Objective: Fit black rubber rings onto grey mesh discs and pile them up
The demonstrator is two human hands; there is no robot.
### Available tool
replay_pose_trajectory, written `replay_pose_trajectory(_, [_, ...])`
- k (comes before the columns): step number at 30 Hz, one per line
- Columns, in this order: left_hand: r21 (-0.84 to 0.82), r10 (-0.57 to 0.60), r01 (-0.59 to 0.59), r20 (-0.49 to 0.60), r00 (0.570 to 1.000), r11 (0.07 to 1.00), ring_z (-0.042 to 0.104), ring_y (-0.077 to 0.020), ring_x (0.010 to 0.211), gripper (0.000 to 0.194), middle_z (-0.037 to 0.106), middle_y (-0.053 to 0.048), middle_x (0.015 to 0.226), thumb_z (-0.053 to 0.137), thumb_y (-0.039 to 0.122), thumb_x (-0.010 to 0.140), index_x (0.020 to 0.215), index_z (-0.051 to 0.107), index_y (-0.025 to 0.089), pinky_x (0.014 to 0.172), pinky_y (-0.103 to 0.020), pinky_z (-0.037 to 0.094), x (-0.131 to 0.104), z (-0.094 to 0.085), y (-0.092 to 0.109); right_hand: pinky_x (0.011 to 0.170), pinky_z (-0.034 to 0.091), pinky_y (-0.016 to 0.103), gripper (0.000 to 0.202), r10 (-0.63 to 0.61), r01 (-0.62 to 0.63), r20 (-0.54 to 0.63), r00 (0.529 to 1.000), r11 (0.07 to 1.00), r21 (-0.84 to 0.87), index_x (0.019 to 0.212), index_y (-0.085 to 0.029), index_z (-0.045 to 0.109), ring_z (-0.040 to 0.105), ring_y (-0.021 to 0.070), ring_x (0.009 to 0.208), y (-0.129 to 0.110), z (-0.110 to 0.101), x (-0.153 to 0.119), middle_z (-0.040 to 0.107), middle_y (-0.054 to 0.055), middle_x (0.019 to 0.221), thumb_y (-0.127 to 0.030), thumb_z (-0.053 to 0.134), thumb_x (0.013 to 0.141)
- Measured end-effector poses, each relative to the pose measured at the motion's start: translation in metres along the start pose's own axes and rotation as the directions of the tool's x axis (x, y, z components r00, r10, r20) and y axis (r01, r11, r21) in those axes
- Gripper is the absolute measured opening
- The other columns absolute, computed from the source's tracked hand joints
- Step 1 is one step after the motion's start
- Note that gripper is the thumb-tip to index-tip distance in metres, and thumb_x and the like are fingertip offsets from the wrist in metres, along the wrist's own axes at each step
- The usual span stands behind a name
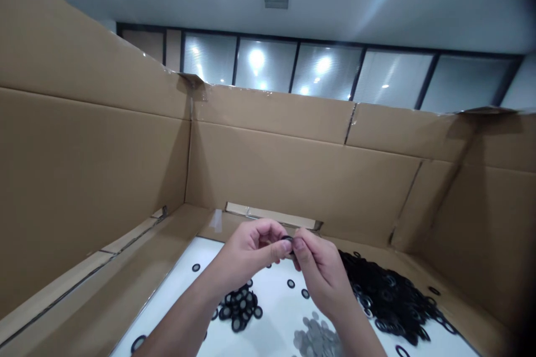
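Pinching one black ring (287,238) between the fingertips of our left hand (253,245) and right hand (320,265), we hold it above a white work surface (274,315) bearing a heap of disc-filled rings (240,308) at left, grey discs (317,338) nearer us, and piled loose black rings (391,298) at right.

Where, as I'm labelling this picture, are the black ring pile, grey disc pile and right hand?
Black ring pile (389,295): head view, heap's middle.
Grey disc pile (317,337): head view, visible middle.
Right hand (321,268): head view, hand's middle, thumb side.
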State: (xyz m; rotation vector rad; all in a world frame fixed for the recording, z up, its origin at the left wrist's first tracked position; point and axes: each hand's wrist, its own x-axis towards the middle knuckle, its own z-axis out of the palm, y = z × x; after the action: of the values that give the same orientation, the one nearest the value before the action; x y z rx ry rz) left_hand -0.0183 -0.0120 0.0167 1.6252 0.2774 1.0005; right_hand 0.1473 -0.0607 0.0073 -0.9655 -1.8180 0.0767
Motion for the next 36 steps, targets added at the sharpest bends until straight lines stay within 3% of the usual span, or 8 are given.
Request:
replay_pose_trajectory(7, [-0.193,0.025,-0.038,-0.067,0.997,0.98,0.058,-0.0121,0.066,0.024,0.061,-0.002,0.072,0.065,0.035,0.088,0.084,0.058,0.013,0.059,-0.025,0.053,0.002,0.023,-0.009,0.049,0.034,0.021,0.038,0.025,-0.015,-0.25,0.968,0.999,0.043,0.064,-0.02,0.045,0.047,0.0097,0.049,-0.003,0.013,-0.002,0.05,-0.004,0.055,-0.029,0.041,0.101])
replay_pose_trajectory(15, [-0.119,0.009,-0.011,-0.02,1.0,0.993,0.062,-0.011,0.067,0.02,0.061,-0.001,0.072,0.064,0.031,0.089,0.084,0.059,0.012,0.067,-0.025,0.054,-0.001,0.018,-0.001,0.049,0.035,0.022,0.039,0.007,0.017,-0.239,0.971,0.995,0.096,0.063,-0.02,0.044,0.046,0.0101,0.048,0.004,0.017,-0.005,0.048,-0.003,0.055,-0.027,0.039,0.101])
replay_pose_trajectory(29, [0.009,-0.053,0.053,-0.038,0.998,0.999,0.066,-0.0113,0.07,0.019,0.066,-0.002,0.074,0.067,0.032,0.087,0.083,0.06,0.014,0.068,-0.022,0.055,-0.003,0.009,0.002,0.05,0.031,0.024,0.031,-0.075,0.061,-0.335,0.939,0.997,-0.053,0.068,-0.02,0.044,0.04,0.0099,0.05,0.016,0.023,-0.005,0.041,-0.005,0.058,-0.022,0.04,0.099])
replay_pose_trajectory(36, [-0.076,-0.016,0.013,-0.042,0.999,0.997,0.064,-0.0137,0.075,0.02,0.062,-0.001,0.079,0.067,0.033,0.086,0.088,0.06,0.015,0.06,-0.023,0.056,0.001,0.012,-0.002,0.05,0.032,0.023,0.034,-0.06,0.033,-0.431,0.901,0.997,-0.069,0.066,-0.021,0.041,0.041,0.0096,0.05,0.015,0.032,-0.004,0.043,-0.006,0.055,-0.021,0.041,0.099])
